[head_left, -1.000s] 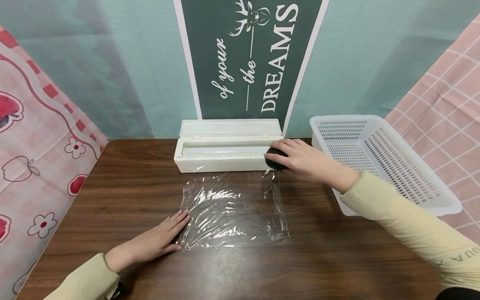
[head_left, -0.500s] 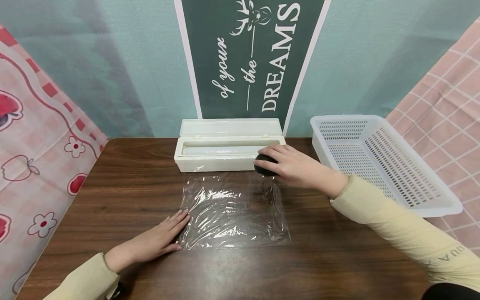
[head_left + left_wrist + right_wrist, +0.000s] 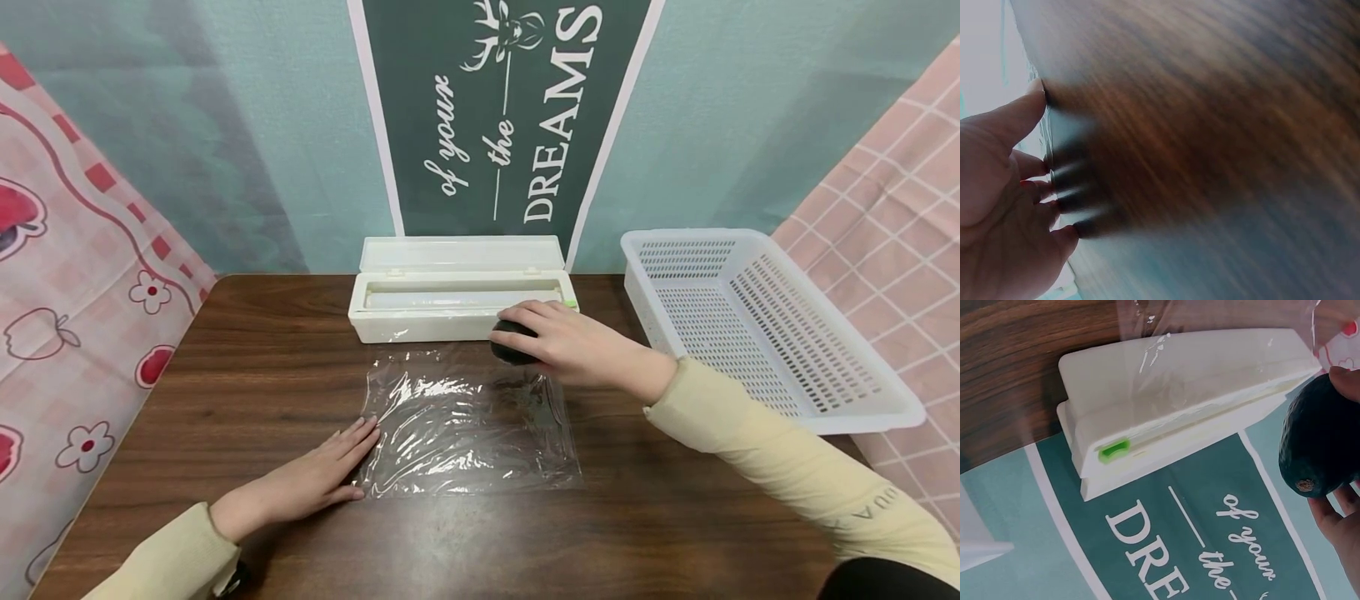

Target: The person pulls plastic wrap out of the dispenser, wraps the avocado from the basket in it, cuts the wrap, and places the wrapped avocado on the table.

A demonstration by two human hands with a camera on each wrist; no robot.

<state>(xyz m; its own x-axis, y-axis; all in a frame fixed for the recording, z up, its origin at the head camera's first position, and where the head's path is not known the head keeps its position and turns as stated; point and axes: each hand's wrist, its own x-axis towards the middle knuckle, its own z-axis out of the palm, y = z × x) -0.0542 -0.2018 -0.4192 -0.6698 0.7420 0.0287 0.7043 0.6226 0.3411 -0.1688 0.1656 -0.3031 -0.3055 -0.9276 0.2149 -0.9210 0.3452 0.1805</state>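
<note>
A sheet of clear plastic wrap (image 3: 457,425) lies on the table, reaching forward from a white wrap dispenser (image 3: 420,327) whose lid stands raised. On the sheet's left edge rests my left hand (image 3: 311,475), fingers extended; the left wrist view has the fingertips (image 3: 1066,234) down on the wood. My right hand (image 3: 573,342) grips a dark avocado (image 3: 512,343) above the back right part of the wrap, just in front of the dispenser. In the right wrist view the avocado (image 3: 1316,437) shows bumpy skin and a brown stem end. My right palm is hidden.
To the right of the dispenser stands a white perforated plastic basket (image 3: 697,333). A green slider (image 3: 1114,450) sits at the dispenser's right end. Fabric backdrops rise behind and beside the wooden table (image 3: 255,367).
My right hand has carried the avocado left and toward me, from over the dispenser's right end to above the wrap's back part. The green slider has come into sight. My left hand stays put.
</note>
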